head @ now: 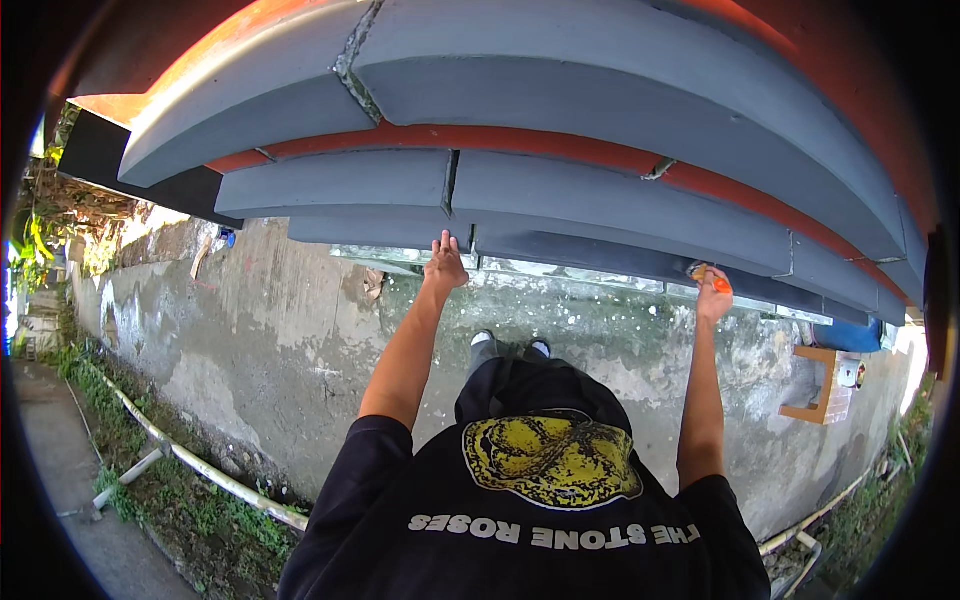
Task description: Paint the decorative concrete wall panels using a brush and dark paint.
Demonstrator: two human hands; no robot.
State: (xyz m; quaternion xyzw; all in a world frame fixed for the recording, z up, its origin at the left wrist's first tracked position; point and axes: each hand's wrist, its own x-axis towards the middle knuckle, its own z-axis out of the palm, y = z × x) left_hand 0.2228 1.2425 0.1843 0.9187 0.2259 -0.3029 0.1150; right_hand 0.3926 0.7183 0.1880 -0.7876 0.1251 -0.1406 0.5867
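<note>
Before me run stepped bands of grey-painted wall moulding [600, 202], with a red strip [517, 137] between the upper ones. My right hand [715, 300] grips a small paintbrush [721, 286] with an orange handle, its bristle end at the lowest band. Left of the brush, a stretch of that band [570, 249] looks darker and glossier than the grey beside it. My left hand [447, 264] holds nothing; its extended fingers rest against the lowest band, close to a dark vertical gap [472, 237]. Pale, paint-marked wall [555, 270] shows below the band.
On the right stands an orange-brown plastic stool [831, 390] with a white container [850, 373] on it, near a blue object [851, 335]. A stained concrete floor [300, 360] lies under my feet. Pale pipes [217, 476] and plants edge it behind me. A blue-and-white can [226, 238] sits left.
</note>
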